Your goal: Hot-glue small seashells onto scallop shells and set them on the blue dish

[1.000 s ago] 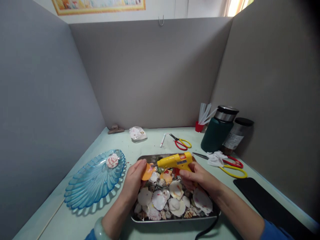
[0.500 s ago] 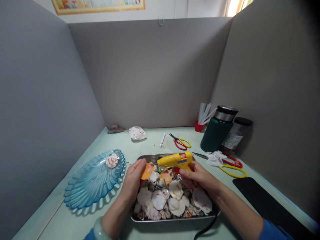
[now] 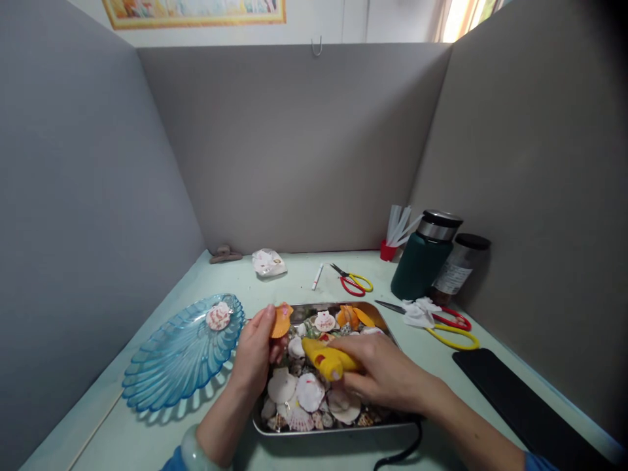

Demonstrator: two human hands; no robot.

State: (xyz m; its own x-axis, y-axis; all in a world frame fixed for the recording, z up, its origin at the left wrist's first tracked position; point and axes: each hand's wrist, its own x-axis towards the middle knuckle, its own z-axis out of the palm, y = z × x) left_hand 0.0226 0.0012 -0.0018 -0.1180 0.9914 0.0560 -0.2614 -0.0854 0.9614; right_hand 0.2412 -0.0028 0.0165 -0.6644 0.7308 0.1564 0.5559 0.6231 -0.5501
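Between the thumb and fingers of my left hand (image 3: pixel 256 347) is an orange scallop shell (image 3: pixel 281 320), held up at the tray's left rim. My right hand (image 3: pixel 380 366) is wrapped round a yellow hot glue gun (image 3: pixel 330 358), which is tilted over the middle of the tray; its nozzle cannot be made out. Below both hands lies a metal tray (image 3: pixel 338 430) full of shells. White scallop shells (image 3: pixel 310 391) fill the front, and orange shells (image 3: pixel 347 317) lie at the back. A black cord (image 3: pixel 400 456) runs off the tray's front right corner.
A blue glass dish (image 3: pixel 176 360) with a reddish-white shell (image 3: pixel 218 316) stands left. Behind are a white packet (image 3: pixel 269 263), small scissors (image 3: pixel 354 281) and a red cup of glue sticks (image 3: pixel 387 251). To the right are a green bottle (image 3: pixel 422 258), large scissors (image 3: pixel 454 328) and a black phone-like slab (image 3: pixel 515 399).
The glue gun has swung down and toward me, away from the orange shell. My left hand has shifted slightly left and up with the shell still in it.
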